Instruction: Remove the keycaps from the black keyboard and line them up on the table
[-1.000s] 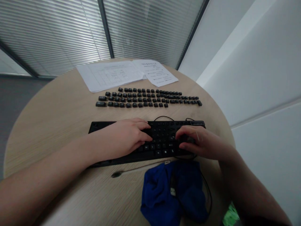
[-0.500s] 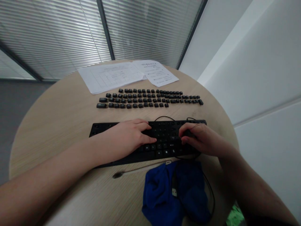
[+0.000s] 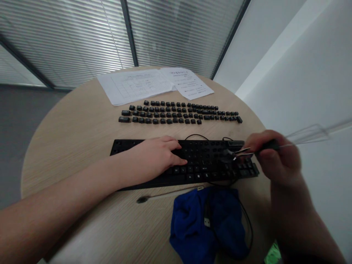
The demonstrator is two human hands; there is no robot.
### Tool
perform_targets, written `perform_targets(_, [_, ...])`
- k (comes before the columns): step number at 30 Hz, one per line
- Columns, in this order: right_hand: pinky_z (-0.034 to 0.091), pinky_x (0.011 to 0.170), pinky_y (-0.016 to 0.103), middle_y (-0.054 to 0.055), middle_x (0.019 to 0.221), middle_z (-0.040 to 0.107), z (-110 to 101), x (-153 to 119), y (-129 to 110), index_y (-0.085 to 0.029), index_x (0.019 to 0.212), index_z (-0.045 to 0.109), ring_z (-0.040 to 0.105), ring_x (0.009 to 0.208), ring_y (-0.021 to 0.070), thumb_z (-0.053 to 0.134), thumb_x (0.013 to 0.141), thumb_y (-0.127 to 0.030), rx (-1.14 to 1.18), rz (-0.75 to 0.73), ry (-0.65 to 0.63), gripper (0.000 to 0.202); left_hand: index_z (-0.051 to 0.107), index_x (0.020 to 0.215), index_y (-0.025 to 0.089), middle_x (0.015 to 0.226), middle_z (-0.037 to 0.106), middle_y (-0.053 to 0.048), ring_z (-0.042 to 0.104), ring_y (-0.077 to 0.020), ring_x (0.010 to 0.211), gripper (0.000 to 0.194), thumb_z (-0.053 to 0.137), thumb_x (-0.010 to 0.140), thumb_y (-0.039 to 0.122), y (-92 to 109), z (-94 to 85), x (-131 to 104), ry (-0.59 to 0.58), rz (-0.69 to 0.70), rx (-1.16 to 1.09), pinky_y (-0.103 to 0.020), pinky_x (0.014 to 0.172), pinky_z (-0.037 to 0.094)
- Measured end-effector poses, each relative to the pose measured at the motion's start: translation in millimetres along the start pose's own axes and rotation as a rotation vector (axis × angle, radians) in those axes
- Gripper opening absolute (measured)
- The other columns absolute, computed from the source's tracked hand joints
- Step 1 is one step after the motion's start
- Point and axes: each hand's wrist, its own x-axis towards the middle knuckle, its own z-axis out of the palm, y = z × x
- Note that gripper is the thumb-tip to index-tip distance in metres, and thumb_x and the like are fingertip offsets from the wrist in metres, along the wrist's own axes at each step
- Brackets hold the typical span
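A black keyboard (image 3: 176,179) lies across the table, with many of its keycaps off. My left hand (image 3: 158,156) rests palm down on its middle, fingers apart, holding nothing. Above the keyboard's right end, my right hand (image 3: 277,154) is closed around the dark handle of a wire keycap puller (image 3: 271,145). Metal prongs point left from the fist, and a dark keycap (image 3: 227,156), blurred, seems to be at their tips. Thin wire loops stick out on the right side. Beyond the keyboard, loose black keycaps (image 3: 169,114) sit in several rows.
Printed sheets (image 3: 140,86) lie at the far side of the round wooden table (image 3: 68,128). Near the front edge are a blue cloth (image 3: 189,220), a black cable with a USB plug (image 3: 207,222) on it, and a thin brush (image 3: 143,199).
My right hand has lifted from the keyboard and moved right, bringing the puller into view. My left hand keeps its place on the keyboard. The view has shifted slightly.
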Motion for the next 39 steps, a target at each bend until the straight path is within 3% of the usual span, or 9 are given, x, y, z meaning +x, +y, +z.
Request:
perform_targets(2, [0.055, 0.065, 0.035, 0.004, 0.082, 0.072, -4.5, -2.7, -0.4, -0.027, 0.107, 0.066, 0.071, 0.073, 0.0211, 0.061, 0.105, -0.039, 0.012, -0.049, 0.024, 0.013, 0.079, 0.129, 0.034, 0.131, 0.073, -0.013, 0.067, -0.0290, 0.125, 0.042, 0.054, 0.102, 0.014, -0.4, 0.9, -0.6, 0.014, -0.003, -0.024, -0.042, 0.106, 0.054])
perform_targets(4, [0.056, 0.065, 0.035, 0.003, 0.082, 0.073, -1.9, -1.8, 0.9, -0.027, 0.110, 0.065, 0.071, 0.073, 0.0207, 0.061, 0.105, -0.036, -0.016, -0.068, -0.060, 0.010, 0.079, 0.127, 0.032, 0.132, 0.073, -0.012, 0.067, -0.0284, 0.126, 0.040, 0.057, 0.100, 0.013, 0.1, -0.3, -1.2, 0.017, -0.024, -0.055, -0.042, 0.108, 0.054])
perform_targets(9, [0.059, 0.070, 0.036, 0.004, 0.090, 0.074, 22.3, 5.8, 2.1, -0.028, 0.111, 0.063, 0.074, 0.077, 0.0210, 0.065, 0.102, -0.029, -0.151, -0.175, -0.186, 0.010, 0.070, 0.138, 0.023, 0.137, 0.072, -0.011, 0.069, -0.0272, 0.124, 0.041, 0.066, 0.097, 0.022, 9.7, -19.0, 1.4, 0.059, -0.179, -0.221, -0.042, 0.110, 0.053])
perform_targets(14, [0.063, 0.078, 0.036, 0.005, 0.098, 0.078, 38.5, 7.4, -1.5, -0.028, 0.120, 0.065, 0.078, 0.087, 0.0209, 0.065, 0.100, -0.019, -0.037, -0.220, -0.169, 0.022, 0.063, 0.145, 0.023, 0.135, 0.075, -0.008, 0.072, -0.0233, 0.120, 0.048, 0.067, 0.098, 0.032, 19.9, -26.7, 7.6, 0.179, -0.241, -0.666, -0.037, 0.100, 0.058])
perform_targets(19, [0.067, 0.081, 0.037, 0.007, 0.104, 0.079, 47.6, 8.1, -1.8, -0.027, 0.118, 0.069, 0.080, 0.092, 0.0218, 0.066, 0.099, -0.016, 0.069, -0.245, -0.156, 0.023, 0.066, 0.140, 0.020, 0.112, 0.081, -0.006, 0.077, -0.0198, 0.098, 0.048, 0.071, 0.093, 0.028, 18.1, -13.6, 11.7, 0.112, -0.253, -1.062, -0.033, 0.083, 0.061])
perform_targets(25, [0.069, 0.078, 0.037, 0.008, 0.109, 0.080, 51.3, 7.4, -2.4, -0.029, 0.118, 0.074, 0.081, 0.091, 0.0223, 0.066, 0.099, -0.017, 0.159, -0.200, -0.136, 0.023, 0.069, 0.125, 0.018, 0.115, 0.079, -0.008, 0.075, -0.0198, 0.105, 0.044, 0.079, 0.082, 0.018, 19.0, -12.3, 15.5, 0.157, -0.285, -1.427, -0.035, 0.092, 0.059])
perform_targets(32, [0.067, 0.077, 0.037, 0.009, 0.113, 0.079, 52.1, 4.9, -0.1, -0.030, 0.120, 0.075, 0.080, 0.092, 0.0227, 0.060, 0.105, -0.024, 0.200, -0.149, -0.167, 0.022, 0.066, 0.113, 0.015, 0.090, 0.069, 0.000, 0.067, -0.0128, 0.084, 0.041, 0.081, 0.075, 0.017, 27.0, -13.4, 19.5, 0.349, -0.364, -1.337, -0.027, 0.077, 0.055])
perform_targets(36, [0.066, 0.072, 0.037, 0.011, 0.125, 0.075, 53.9, 4.3, 2.2, -0.028, 0.117, 0.076, 0.079, 0.091, 0.0230, 0.056, 0.106, -0.031, 0.187, -0.127, -0.164, 0.023, 0.065, 0.109, 0.016, 0.094, 0.064, -0.001, 0.062, -0.0125, 0.082, 0.040, 0.081, 0.073, 0.022, 29.6, -12.9, 20.7, 0.430, -0.408, -1.225, -0.026, 0.072, 0.053])
perform_targets(39, [0.066, 0.074, 0.036, 0.011, 0.128, 0.074, 53.7, 3.6, 3.7, -0.030, 0.122, 0.075, 0.078, 0.094, 0.0221, 0.055, 0.107, -0.027, 0.181, -0.147, -0.176, 0.025, 0.065, 0.110, 0.017, 0.093, 0.061, 0.000, 0.061, -0.0132, 0.082, 0.041, 0.080, 0.073, 0.025, 31.7, -12.9, 20.7, 0.471, -0.423, -1.147, -0.028, 0.072, 0.054])
